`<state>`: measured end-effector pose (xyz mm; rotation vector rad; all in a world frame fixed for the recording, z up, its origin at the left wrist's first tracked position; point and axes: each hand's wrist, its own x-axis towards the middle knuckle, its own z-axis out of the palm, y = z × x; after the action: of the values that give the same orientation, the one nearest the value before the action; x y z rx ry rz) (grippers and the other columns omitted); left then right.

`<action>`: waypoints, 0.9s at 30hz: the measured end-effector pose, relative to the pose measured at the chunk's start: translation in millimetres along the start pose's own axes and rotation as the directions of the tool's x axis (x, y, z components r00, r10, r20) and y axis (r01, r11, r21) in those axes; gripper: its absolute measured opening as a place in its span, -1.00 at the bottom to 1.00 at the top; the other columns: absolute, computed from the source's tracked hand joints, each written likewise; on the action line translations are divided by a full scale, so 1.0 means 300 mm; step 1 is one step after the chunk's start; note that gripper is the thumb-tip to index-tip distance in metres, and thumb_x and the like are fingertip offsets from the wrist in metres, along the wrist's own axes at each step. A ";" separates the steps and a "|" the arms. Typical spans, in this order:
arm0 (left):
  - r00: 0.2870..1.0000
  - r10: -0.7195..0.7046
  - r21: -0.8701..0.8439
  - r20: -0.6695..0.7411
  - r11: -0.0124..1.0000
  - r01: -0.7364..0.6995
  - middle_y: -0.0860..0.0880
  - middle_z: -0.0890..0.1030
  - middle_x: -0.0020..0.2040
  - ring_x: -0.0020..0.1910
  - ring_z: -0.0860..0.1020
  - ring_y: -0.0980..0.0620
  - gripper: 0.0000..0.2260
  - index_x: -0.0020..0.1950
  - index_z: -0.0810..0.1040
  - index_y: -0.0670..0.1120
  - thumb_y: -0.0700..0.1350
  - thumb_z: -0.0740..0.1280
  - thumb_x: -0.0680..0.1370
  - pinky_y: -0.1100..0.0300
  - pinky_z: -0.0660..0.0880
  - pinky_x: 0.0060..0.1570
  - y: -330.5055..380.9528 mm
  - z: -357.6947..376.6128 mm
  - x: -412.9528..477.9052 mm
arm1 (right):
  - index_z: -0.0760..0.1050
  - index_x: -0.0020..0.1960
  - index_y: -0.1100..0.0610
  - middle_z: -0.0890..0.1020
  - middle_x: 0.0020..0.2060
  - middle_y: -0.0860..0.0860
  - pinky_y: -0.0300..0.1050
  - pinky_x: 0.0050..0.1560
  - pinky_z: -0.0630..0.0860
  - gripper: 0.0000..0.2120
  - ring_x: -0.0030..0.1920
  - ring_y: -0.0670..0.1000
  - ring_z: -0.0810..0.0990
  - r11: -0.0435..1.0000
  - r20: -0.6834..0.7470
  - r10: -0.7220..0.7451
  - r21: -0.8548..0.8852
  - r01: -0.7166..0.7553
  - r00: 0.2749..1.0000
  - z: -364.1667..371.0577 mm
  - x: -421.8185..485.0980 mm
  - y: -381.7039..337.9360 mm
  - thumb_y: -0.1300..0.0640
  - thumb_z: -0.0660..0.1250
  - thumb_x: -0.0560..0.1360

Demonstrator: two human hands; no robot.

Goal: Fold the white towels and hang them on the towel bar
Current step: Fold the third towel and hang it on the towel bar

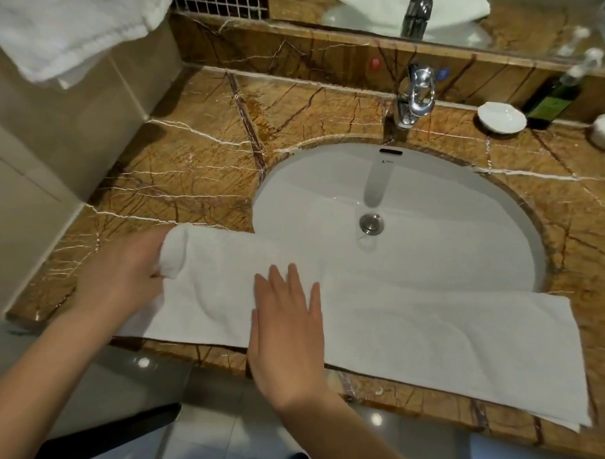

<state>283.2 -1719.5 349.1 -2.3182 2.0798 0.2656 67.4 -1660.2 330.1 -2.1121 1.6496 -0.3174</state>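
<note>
one white towel [383, 322] is lying lengthwise along the near edge of the counter [195, 157], its far side sagging over the rim of the sink [430, 197]. two layers are showing at its right end, so it is likely already doubled lengthwise. left hand [124, 270] is gripping the left end, which is curling over into a first turn; the fingers are mostly hidden by cloth. right hand [287, 319] is pressing flat near the towel's middle, fingers straight and spread. judging progress: the crosswise fold is only starting, most of the length is lying open, and hanging is yet to come. a second white towel [64, 35] is hanging at far left, its bar not showing. around: tap [413, 95] beyond the sink, small white dish [501, 117] and green bottle [550, 100] far right. in the way: the sink hollow is giving the cloth no support, and wrinkles are running through the right half.
</note>
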 end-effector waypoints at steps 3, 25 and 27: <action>0.972 0.117 0.122 -0.204 0.988 -0.093 -0.24 0.45 0.28 0.27 0.38 -0.28 -0.35 0.41 0.35 -0.09 -0.29 0.43 0.34 -0.20 0.35 0.18 0.078 0.020 -0.035 | -0.11 0.56 0.05 -0.16 0.56 0.04 0.21 0.43 -0.42 -0.50 0.52 0.11 -0.32 0.997 0.123 -0.017 -0.074 0.027 0.992 0.048 -0.019 0.014 0.05 -0.11 0.65; 0.909 0.407 0.034 0.086 0.911 -0.411 0.00 0.03 0.56 0.54 -0.02 -0.02 -0.47 0.55 -0.01 0.11 0.21 -0.13 0.59 -0.04 -0.02 0.47 0.260 0.223 -0.163 | 0.22 0.49 -0.10 0.28 0.48 0.01 0.37 0.42 -0.09 -0.42 0.52 0.11 0.13 0.883 -0.044 0.412 -0.228 -0.411 0.910 -0.110 -0.263 0.463 -0.24 -0.21 0.57; 0.906 0.415 0.047 0.085 0.906 -0.420 -0.02 0.05 0.56 0.54 0.00 -0.03 -0.47 0.54 0.02 0.10 0.21 -0.12 0.59 -0.05 0.00 0.47 0.284 0.225 -0.172 | 0.18 0.51 -0.12 0.22 0.51 0.01 0.38 0.42 -0.10 -0.42 0.53 0.09 0.08 0.864 -0.082 0.445 -0.225 -0.451 0.892 -0.120 -0.304 0.498 -0.25 -0.18 0.56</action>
<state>185.9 -1669.9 298.2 -1.7730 2.4857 0.2775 -100.8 -1608.3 298.9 -1.8020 2.2242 0.0043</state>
